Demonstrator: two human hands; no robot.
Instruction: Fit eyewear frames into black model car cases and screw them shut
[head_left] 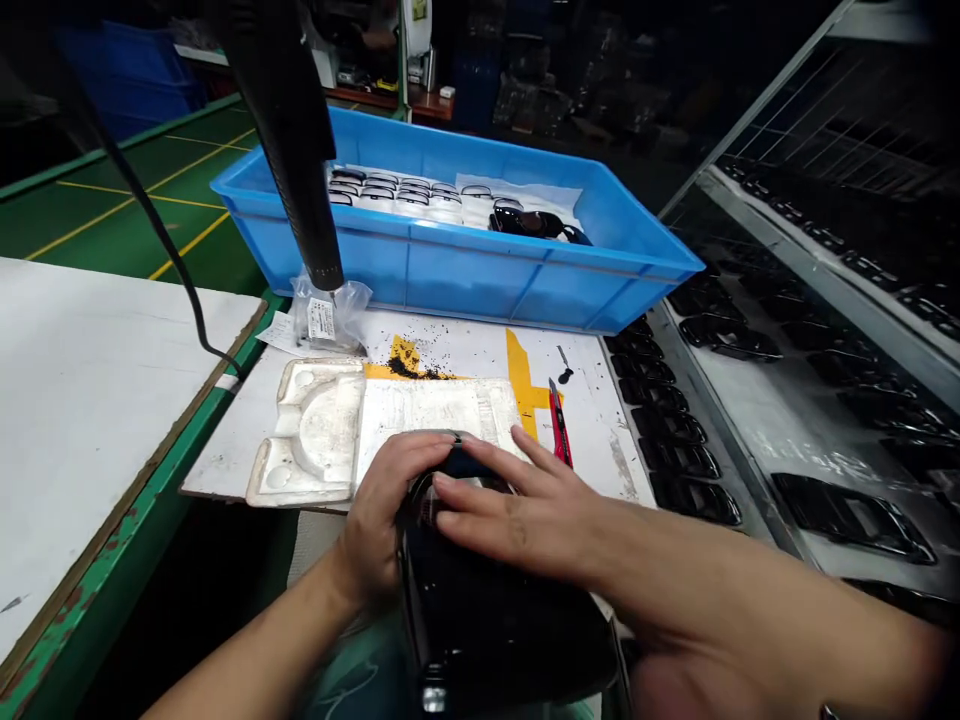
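Both my hands are on a glossy black plastic moulded part, which stands on end close to me with its upper end under my fingers. My left hand curls around that upper end from the left. My right hand lies across it from the right with the fingers spread, and the hands hide most of the top. Just beyond them lies a white moulded foam insert with a flat white sheet on it. A red utility knife lies near my right fingertips, not touching them.
These items sit on a white work board with yellow tape and black crumbs. Beyond stand a blue crate of black parts and a hanging black heat gun above a clear plastic bag. Rows of black parts fill a rack on the right.
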